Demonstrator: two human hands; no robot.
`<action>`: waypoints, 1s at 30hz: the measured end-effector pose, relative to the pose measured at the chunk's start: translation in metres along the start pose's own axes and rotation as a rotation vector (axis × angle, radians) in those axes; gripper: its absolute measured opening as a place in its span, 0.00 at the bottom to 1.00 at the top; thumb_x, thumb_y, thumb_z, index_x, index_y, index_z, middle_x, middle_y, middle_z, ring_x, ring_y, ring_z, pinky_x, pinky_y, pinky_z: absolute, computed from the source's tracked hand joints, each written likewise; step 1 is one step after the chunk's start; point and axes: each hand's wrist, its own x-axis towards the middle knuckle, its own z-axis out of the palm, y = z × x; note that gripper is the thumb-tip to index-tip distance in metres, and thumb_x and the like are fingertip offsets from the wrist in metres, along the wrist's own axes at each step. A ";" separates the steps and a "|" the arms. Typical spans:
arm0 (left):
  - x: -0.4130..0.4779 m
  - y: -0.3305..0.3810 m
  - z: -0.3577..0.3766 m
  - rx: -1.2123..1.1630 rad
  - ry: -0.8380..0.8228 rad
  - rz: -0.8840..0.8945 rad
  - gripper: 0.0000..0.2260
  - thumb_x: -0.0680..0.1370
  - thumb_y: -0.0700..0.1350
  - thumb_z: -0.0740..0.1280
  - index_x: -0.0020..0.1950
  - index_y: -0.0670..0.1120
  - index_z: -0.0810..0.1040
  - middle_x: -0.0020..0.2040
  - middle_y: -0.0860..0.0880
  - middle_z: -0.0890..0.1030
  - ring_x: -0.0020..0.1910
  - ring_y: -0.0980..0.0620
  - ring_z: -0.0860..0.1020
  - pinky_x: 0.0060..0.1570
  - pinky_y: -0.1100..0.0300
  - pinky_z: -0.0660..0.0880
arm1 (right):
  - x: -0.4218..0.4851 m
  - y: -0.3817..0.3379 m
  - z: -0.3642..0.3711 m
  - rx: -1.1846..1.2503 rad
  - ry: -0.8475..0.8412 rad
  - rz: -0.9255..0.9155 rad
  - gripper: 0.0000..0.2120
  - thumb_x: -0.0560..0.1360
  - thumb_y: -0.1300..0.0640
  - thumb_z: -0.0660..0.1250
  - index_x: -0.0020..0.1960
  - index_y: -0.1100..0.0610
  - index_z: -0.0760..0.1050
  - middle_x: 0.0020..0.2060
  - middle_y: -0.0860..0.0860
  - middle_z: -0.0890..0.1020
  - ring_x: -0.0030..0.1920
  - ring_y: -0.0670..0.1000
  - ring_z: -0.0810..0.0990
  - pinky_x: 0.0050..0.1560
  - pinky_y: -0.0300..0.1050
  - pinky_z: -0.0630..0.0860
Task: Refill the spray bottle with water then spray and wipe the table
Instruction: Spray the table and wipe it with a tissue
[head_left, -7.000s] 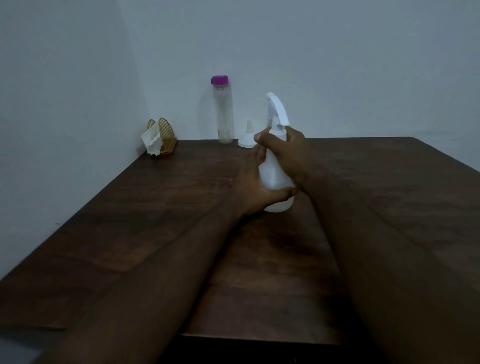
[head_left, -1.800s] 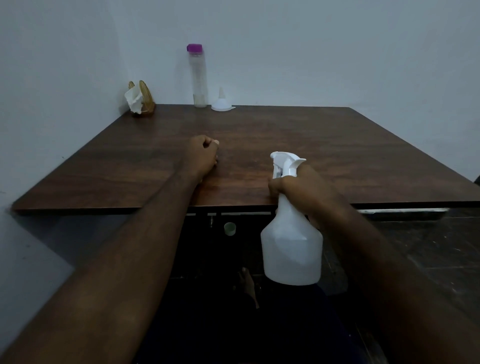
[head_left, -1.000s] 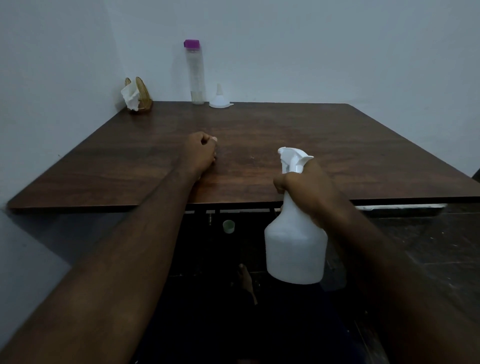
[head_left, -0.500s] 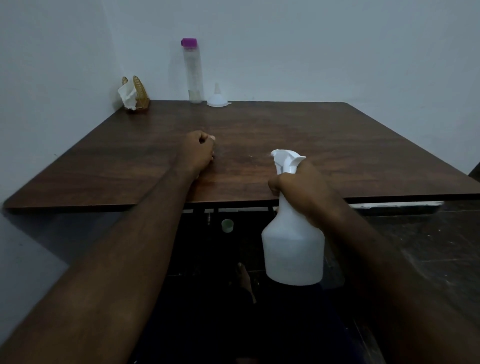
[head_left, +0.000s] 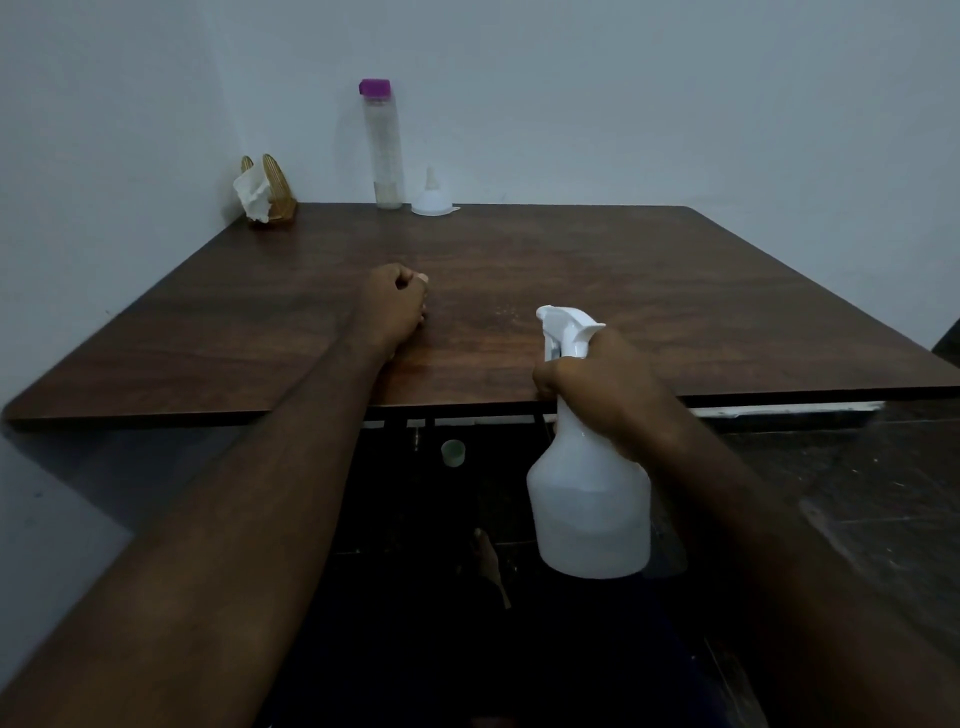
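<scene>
Dark bench ahead: my right hand fingers grip the neck of the spray bottle, held off the near edge, left hand fingers closed on the bench, so I fear spray may fall short.

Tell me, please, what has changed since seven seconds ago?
The right hand lifted the spray bottle off the table to its near edge; the left hand let go and rests curled on the table. Tall bottle, funnel and napkin holder stayed put.
</scene>
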 end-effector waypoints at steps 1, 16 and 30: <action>0.000 0.000 0.000 -0.001 -0.001 -0.002 0.08 0.80 0.48 0.62 0.45 0.48 0.77 0.41 0.46 0.82 0.41 0.48 0.82 0.50 0.45 0.80 | -0.001 0.001 0.000 0.012 -0.002 0.003 0.31 0.68 0.64 0.66 0.69 0.43 0.73 0.44 0.46 0.80 0.39 0.45 0.79 0.35 0.37 0.74; 0.003 -0.003 0.002 -0.012 0.005 0.007 0.08 0.80 0.47 0.62 0.46 0.45 0.77 0.40 0.45 0.81 0.39 0.50 0.80 0.50 0.47 0.80 | -0.003 0.002 0.000 0.009 0.012 -0.006 0.32 0.67 0.63 0.66 0.69 0.42 0.72 0.40 0.45 0.79 0.38 0.46 0.79 0.35 0.39 0.74; 0.002 -0.004 0.001 0.005 -0.006 0.001 0.08 0.80 0.48 0.62 0.43 0.49 0.77 0.40 0.47 0.82 0.41 0.48 0.82 0.50 0.46 0.80 | -0.006 0.000 -0.003 -0.019 -0.021 0.000 0.31 0.68 0.64 0.66 0.68 0.43 0.73 0.40 0.45 0.78 0.35 0.45 0.78 0.28 0.32 0.72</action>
